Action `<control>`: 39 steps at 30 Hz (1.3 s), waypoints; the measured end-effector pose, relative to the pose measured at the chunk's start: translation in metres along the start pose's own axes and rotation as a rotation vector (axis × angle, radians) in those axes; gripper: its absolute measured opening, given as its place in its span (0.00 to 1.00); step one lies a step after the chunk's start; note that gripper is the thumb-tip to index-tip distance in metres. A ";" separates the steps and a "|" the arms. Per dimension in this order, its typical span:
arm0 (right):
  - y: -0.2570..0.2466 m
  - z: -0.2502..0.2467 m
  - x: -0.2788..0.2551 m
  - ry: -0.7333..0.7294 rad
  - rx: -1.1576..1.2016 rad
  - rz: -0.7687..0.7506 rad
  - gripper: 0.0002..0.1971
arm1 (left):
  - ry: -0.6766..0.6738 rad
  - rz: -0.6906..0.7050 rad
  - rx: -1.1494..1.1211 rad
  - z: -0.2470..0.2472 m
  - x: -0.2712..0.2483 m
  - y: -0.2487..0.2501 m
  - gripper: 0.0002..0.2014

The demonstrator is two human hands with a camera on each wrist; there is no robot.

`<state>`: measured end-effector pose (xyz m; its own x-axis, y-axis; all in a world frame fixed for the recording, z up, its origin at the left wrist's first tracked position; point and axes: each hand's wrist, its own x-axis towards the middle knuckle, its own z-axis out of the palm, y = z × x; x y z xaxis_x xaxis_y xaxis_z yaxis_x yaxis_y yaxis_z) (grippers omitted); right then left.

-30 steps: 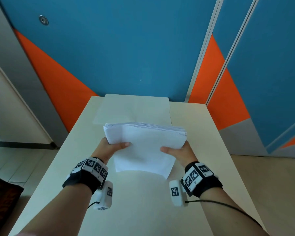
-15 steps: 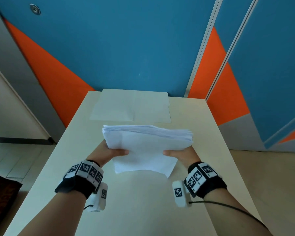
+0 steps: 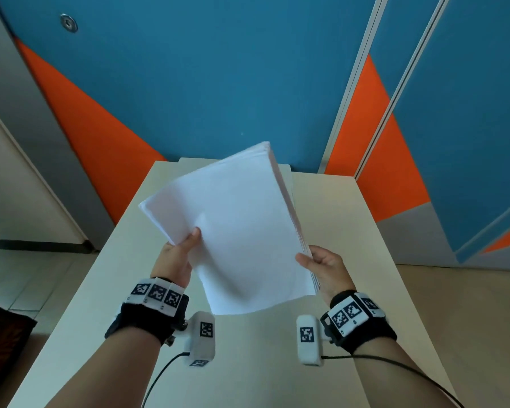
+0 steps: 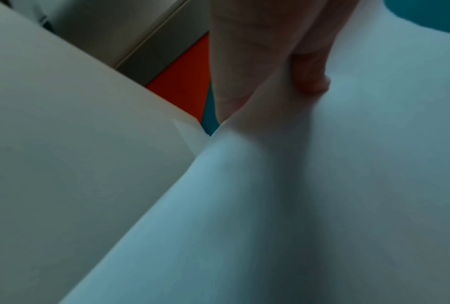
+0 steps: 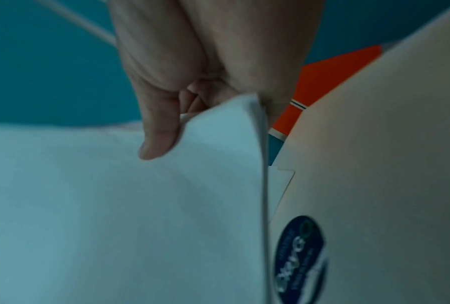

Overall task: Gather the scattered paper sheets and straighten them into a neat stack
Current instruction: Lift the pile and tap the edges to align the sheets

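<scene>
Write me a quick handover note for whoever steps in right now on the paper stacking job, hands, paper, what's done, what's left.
Left hand: pinches the left edge of the paper stack, thumb on top.
Right hand: grips the stack's right edge near its lower corner.
Stack: lifted off the table, tilted up and turned at an angle, sheet edges close but slightly fanned on the right side.
Done: sheets gathered into one bundle.
Left: square the edges, probably by tapping on the table, then lay the stack flat. A corner of paper shows on the table behind the stack; check for loose sheets.

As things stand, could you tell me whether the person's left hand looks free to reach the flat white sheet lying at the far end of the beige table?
Probably not yet: the left hand grips the raised white paper stack, as does the right hand, and that stack hangs between it and the flat white sheet on the beige table.
</scene>
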<state>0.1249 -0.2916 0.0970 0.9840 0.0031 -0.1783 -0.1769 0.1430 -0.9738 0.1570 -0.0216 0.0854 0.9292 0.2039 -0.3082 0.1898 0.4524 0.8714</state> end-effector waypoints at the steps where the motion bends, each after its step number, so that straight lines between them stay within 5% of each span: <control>1: -0.002 -0.002 0.001 0.007 0.088 -0.015 0.14 | 0.007 -0.034 -0.028 0.001 -0.001 0.000 0.17; 4: -0.005 -0.002 0.004 -0.015 0.220 -0.010 0.29 | -0.030 -0.079 -0.074 -0.001 -0.005 0.002 0.13; 9: -0.014 0.022 0.004 -0.083 0.250 0.040 0.17 | -0.151 -0.127 -0.115 0.006 -0.013 0.007 0.19; 12: -0.024 0.035 0.004 0.062 0.211 0.013 0.48 | -0.175 -0.107 -0.090 -0.001 -0.017 0.013 0.31; 14: -0.035 0.031 0.004 0.085 0.140 -0.083 0.58 | -0.148 -0.023 -0.055 -0.022 -0.013 0.026 0.18; 16: -0.047 0.019 0.000 0.072 0.030 -0.123 0.55 | -0.223 0.073 0.027 -0.043 -0.011 0.047 0.19; 19: -0.049 0.004 -0.001 0.060 -0.091 -0.084 0.49 | -0.441 0.092 0.278 -0.055 -0.008 0.067 0.39; 21: -0.048 0.007 -0.001 0.000 -0.163 -0.037 0.32 | -0.509 0.064 0.390 -0.048 -0.009 0.068 0.40; 23: -0.048 0.014 -0.002 -0.009 -0.228 -0.024 0.12 | -0.431 0.060 0.358 -0.037 -0.014 0.061 0.38; 26: -0.047 0.023 0.002 0.040 -0.246 -0.074 0.13 | -0.234 0.152 0.282 -0.023 -0.013 0.045 0.17; 29: -0.048 0.030 0.003 0.101 -0.215 -0.118 0.13 | -0.217 0.250 0.233 -0.012 -0.017 0.043 0.08; 32: -0.035 0.028 0.005 0.179 -0.159 -0.082 0.08 | -0.287 0.289 0.254 -0.011 -0.020 0.042 0.10; 36: 0.003 0.020 0.001 0.184 -0.140 0.110 0.17 | -0.190 0.095 0.370 -0.030 -0.013 0.007 0.25; 39: 0.016 0.020 -0.008 0.164 -0.181 0.186 0.12 | -0.120 0.025 0.429 -0.036 -0.013 -0.015 0.18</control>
<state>0.1144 -0.2697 0.0859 0.9204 -0.1492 -0.3615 -0.3689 -0.0240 -0.9292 0.1304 0.0002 0.0626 0.9606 0.0970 -0.2605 0.2576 0.0419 0.9653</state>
